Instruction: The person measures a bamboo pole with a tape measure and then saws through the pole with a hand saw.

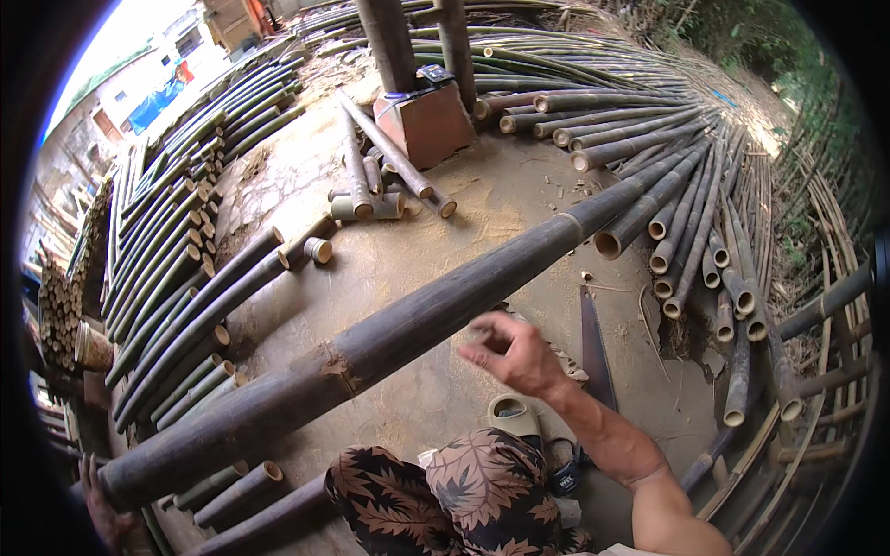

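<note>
A thick dark bamboo pole (417,320) runs slantwise across the view, from the lower left to the heap at the upper right. At its near left end my left hand (107,505) grips it, fingers up against the pole's end; the rest of that hand is dim at the picture's rim. My right hand (514,352) is just below the pole's middle, its fingers curled toward the thumb. Something small and greyish shows at those fingertips, too unclear to name. On the ground beyond my right forearm lies a saw (596,347) with a long, dark, tapering blade.
Cut bamboo poles (681,236) fan out at the right, and more poles (176,250) are stacked at the left. Short bamboo pieces (371,199) lie near a reddish block (425,125) at the base of two posts. A sandal (514,417) is by my patterned trousers (482,482).
</note>
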Demonstrator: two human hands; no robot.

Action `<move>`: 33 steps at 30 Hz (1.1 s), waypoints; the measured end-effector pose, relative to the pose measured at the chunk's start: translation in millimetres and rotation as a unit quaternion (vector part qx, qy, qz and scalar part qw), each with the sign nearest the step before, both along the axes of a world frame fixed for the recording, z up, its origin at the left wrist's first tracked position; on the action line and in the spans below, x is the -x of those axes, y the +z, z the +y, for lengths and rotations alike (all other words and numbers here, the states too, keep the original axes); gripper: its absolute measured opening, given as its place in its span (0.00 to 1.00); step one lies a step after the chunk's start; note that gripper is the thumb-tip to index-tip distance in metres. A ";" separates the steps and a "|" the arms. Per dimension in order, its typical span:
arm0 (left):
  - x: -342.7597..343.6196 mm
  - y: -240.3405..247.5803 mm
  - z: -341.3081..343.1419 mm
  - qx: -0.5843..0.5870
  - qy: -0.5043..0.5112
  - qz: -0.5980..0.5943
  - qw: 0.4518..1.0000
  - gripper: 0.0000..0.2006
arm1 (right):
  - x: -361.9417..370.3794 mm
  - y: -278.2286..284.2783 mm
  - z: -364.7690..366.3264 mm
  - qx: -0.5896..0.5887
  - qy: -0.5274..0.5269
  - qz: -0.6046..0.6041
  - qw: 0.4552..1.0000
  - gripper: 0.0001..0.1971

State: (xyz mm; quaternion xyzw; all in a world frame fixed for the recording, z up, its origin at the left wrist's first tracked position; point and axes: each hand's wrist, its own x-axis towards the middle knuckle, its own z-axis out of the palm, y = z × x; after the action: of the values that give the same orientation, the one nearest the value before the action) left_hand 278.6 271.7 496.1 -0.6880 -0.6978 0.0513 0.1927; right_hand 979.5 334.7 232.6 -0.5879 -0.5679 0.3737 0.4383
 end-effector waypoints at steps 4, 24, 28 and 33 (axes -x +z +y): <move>-125.9 -23.9 51.5 0.199 -0.021 -0.079 0.977 0.58 | 2.3 31.3 66.0 -0.246 0.119 -0.346 0.897 0.50; -61.8 -384.4 -72.4 -0.011 -0.001 -0.033 0.999 0.32 | -3.8 -171.4 -17.5 -0.232 0.077 -0.216 0.945 0.29; -183.1 -285.2 28.1 -0.038 -0.083 -0.045 0.995 0.46 | -105.3 -183.8 47.4 -0.018 -0.355 -0.042 0.934 0.39; -189.4 -259.3 115.1 0.219 -0.060 -0.139 0.964 0.49 | -155.4 -243.2 157.7 0.215 -0.324 0.426 0.817 0.52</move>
State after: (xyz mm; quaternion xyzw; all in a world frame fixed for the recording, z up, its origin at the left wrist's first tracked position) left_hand 468.0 386.9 236.8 -0.7543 -0.6470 0.0953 -0.0585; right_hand 1134.9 492.3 -10.6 -0.5996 -0.0059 0.5357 0.5946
